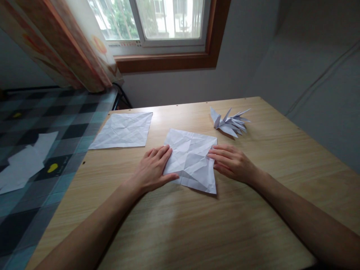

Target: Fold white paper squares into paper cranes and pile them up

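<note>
A creased white sheet of paper [191,157] lies unfolded on the wooden table between my hands, its surface crossed by many fold lines. My left hand [156,167] rests flat at the sheet's left edge, thumb stretched along the near left corner and fingertips on the paper. At the right edge, my right hand [233,163] touches the paper with its fingertips, the fingers extended and close together. The near right corner of the sheet lifts slightly. Beyond my right hand sit several folded paper cranes [229,123], nested together in a bunch.
Another creased white sheet [123,131] lies at the table's far left. On the checked bedspread [17,221] to the left are more white papers [25,165]. The wooden table [197,232] reaches toward a wall with a window [171,22] and a patterned curtain [75,48].
</note>
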The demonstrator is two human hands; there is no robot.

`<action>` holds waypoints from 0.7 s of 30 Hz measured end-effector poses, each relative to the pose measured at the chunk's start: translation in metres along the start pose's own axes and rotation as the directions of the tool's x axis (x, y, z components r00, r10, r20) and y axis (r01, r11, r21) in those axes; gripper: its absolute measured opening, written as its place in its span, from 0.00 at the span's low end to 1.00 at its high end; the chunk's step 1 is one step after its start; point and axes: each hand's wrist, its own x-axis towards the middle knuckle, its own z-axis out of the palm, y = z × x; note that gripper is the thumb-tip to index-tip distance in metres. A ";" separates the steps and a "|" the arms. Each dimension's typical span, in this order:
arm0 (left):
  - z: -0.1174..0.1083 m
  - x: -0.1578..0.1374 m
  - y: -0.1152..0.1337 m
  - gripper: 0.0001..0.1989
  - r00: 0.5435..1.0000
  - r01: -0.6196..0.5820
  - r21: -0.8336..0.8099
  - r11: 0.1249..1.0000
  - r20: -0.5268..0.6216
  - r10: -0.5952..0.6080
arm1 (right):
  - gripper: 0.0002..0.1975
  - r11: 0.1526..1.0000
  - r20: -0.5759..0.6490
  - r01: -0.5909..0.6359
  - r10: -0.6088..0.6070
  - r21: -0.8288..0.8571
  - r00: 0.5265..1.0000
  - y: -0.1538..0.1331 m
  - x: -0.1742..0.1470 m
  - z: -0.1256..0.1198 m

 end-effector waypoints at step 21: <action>-0.006 0.000 -0.007 0.28 0.993 -0.045 -0.126 0.991 -0.115 0.030 | 0.24 0.989 0.224 -0.129 0.111 0.069 0.968 -0.005 -0.001 -0.005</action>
